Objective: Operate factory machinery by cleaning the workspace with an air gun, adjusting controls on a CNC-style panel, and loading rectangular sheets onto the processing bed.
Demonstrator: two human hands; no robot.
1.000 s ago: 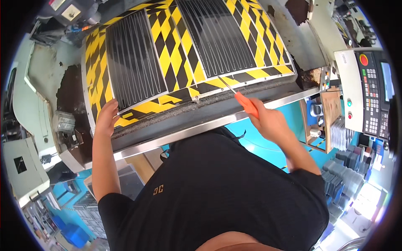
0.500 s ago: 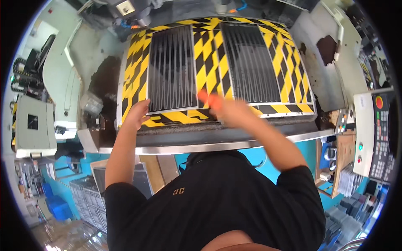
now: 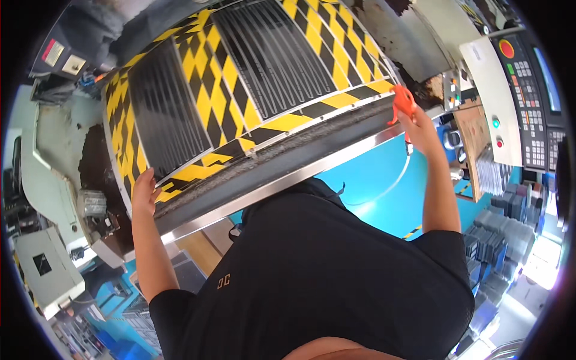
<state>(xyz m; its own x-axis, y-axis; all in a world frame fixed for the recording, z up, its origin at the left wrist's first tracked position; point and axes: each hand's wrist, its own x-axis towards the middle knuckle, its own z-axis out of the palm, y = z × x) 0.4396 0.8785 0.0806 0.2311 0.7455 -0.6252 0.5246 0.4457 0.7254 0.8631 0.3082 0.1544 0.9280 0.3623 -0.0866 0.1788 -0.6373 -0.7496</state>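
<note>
In my right hand (image 3: 420,129) is an orange air blow gun (image 3: 404,102), held past the near right corner of the machine bed, with a pale hose (image 3: 401,174) hanging from it. My left hand (image 3: 144,191) rests at the near left corner of the bed, thumb and fingers apart, fingertips touching the corner of the left dark panel (image 3: 165,108). That panel and the right dark panel (image 3: 273,57) both carry long wavy grooves. Yellow and black striped tape (image 3: 210,90) surrounds both panels.
A metal rail (image 3: 288,180) runs along the bed's front edge. To the right stands a control panel (image 3: 522,90) with a red button and keys. Stacked grey plates (image 3: 504,240) sit lower right. A grey box (image 3: 48,270) is at the left.
My right hand has swung right with the air blow gun, from over the bed's middle to its near right corner. The view has turned and shifted; my left hand stays at the near left corner.
</note>
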